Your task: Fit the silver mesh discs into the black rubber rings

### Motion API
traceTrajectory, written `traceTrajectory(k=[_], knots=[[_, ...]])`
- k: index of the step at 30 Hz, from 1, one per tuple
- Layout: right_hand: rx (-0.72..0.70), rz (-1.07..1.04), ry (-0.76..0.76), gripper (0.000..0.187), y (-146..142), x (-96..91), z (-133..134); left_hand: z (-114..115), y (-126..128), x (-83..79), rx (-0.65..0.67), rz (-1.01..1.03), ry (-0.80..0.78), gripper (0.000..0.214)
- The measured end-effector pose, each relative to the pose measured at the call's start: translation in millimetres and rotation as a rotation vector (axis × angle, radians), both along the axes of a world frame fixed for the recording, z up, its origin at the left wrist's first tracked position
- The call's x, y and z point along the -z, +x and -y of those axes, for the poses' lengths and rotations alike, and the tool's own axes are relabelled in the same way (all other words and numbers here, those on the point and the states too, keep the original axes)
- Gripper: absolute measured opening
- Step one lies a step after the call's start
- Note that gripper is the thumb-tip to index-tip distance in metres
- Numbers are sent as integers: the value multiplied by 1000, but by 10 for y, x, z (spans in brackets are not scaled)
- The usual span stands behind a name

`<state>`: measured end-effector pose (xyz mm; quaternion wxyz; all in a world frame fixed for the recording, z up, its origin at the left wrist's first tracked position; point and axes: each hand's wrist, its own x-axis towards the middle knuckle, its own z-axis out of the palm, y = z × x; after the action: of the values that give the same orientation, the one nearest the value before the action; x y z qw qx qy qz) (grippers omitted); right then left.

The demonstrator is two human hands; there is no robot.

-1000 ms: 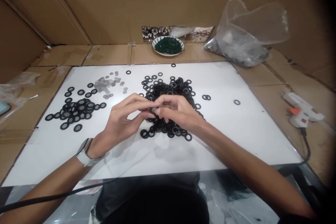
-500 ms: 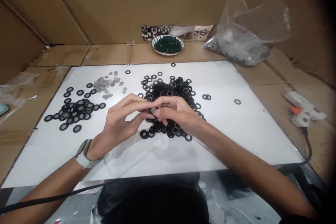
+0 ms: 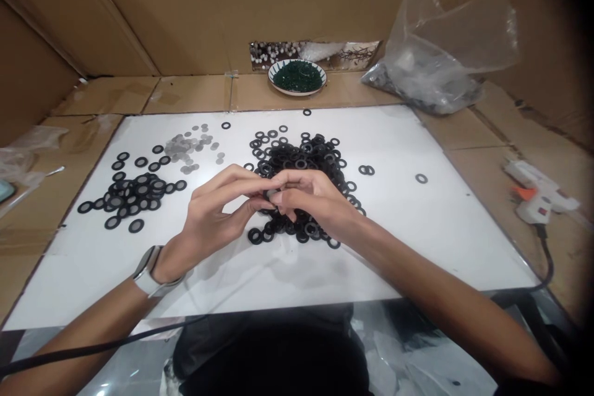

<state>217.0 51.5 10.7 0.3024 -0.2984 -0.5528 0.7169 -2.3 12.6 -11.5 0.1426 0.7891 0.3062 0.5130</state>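
Above the pile of black rings (image 3: 320,158), my two hands meet at the fingertips. Between thumb and fingers, my left hand (image 3: 220,207) pinches a small black ring (image 3: 266,194), mostly hidden by the fingers. My right hand (image 3: 320,198) closes on the same ring from the other side, its thumb against a grey disc (image 3: 271,195) at the ring's middle. Left of the hands lies a heap of black rings with grey centres (image 3: 139,189). Behind that heap, loose thin grey discs (image 3: 180,148) are scattered on the white board (image 3: 408,241).
A plate (image 3: 297,93) of dark green bits stands at the back. To its right slumps a clear plastic bag (image 3: 431,80) with grey contents. A white glue gun (image 3: 536,195) with a black cord lies on the cardboard at right. Stray rings (image 3: 366,170) lie around the pile.
Both hands keep the same hold on the ring, with hardly any movement of the fingers. The view has shifted very slightly.
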Motion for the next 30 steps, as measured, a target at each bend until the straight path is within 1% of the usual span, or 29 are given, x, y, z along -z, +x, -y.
traceTrajectory(k=[3,9,15,21,30], knots=[[-1,3,2,17,3,-4,-4,-5,-1,-6,0,1,5,55],[-14,12,9,20,10,-33,-6,-13,-18,-19,-38,-30,24,47],[-22,14,38,26,20,-17,-15,-29,-32,-19,-46,-41,47,46],[26,14,141,33,37,-55,-2,-36,-40,-10,-84,20,68,45],[80,-23,145,34,-11,-11,31,-31,-22,0,-82,35,100,46]])
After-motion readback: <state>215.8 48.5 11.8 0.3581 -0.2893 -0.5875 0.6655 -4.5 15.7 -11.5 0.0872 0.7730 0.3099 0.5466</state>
